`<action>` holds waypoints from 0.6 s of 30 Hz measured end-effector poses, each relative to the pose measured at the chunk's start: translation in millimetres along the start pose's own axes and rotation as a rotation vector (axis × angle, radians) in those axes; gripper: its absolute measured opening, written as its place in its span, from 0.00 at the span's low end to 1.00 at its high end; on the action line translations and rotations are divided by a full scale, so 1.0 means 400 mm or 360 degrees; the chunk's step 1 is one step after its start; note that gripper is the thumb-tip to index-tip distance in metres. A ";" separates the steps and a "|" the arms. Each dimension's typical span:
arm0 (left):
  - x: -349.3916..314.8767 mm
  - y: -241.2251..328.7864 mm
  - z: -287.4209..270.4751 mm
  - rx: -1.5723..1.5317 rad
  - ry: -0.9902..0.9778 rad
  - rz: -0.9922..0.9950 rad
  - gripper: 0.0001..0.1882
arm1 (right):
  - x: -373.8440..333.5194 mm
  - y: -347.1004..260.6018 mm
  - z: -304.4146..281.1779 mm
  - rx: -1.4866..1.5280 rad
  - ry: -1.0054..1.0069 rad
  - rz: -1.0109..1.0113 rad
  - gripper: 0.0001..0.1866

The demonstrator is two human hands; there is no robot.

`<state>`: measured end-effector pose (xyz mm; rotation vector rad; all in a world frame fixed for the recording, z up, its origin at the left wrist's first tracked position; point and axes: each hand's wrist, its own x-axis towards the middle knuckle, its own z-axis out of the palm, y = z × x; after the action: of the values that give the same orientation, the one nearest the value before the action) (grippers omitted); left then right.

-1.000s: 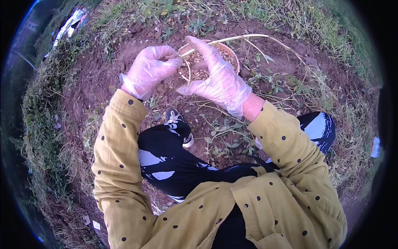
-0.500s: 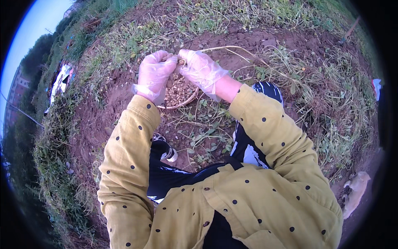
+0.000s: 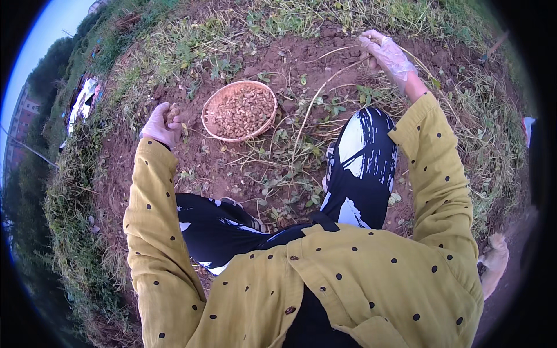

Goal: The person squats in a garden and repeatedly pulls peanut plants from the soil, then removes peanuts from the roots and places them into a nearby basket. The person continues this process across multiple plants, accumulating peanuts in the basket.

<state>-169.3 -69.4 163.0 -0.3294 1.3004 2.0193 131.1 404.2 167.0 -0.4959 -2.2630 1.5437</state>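
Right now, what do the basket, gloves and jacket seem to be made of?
Basket: woven-looking, matte tan, perhaps bamboo, though plastic is possible; it shows a fine lattice.
Gloves: apparently thin translucent plastic film, slightly glossy; skin shows through.
Jacket: matte cloth, perhaps cotton, given its soft folds.

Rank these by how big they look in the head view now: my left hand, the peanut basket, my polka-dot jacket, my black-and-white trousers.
1. Polka-dot jacket
2. Black-and-white trousers
3. Peanut basket
4. Left hand
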 end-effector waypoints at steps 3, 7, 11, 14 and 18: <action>0.137 -0.024 -0.096 -0.0017 0.0317 -0.0013 0.10 | 0.007 -0.011 -0.011 -0.0320 -0.0005 0.0497 0.29; 0.317 -0.108 -0.160 0.1124 0.0181 0.0334 0.15 | 0.080 0.033 -0.016 -0.0759 -0.0037 0.0754 0.33; 0.402 -0.145 -0.113 0.2082 0.0088 0.0505 0.33 | 0.156 0.091 0.088 -0.0624 -0.0188 0.0769 0.30; 0.449 -0.145 -0.074 -0.0031 0.0403 -0.0028 0.39 | 0.187 0.091 0.210 -0.0737 -0.0395 0.0734 0.29; 0.443 -0.175 -0.034 0.0717 0.0261 0.0225 0.38 | 0.225 0.067 0.300 -0.1002 -0.0684 0.0675 0.30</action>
<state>-251.9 10.6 10.3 -0.1967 1.8776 1.7702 -2.4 359.1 109.3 -0.9337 -3.1562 1.1444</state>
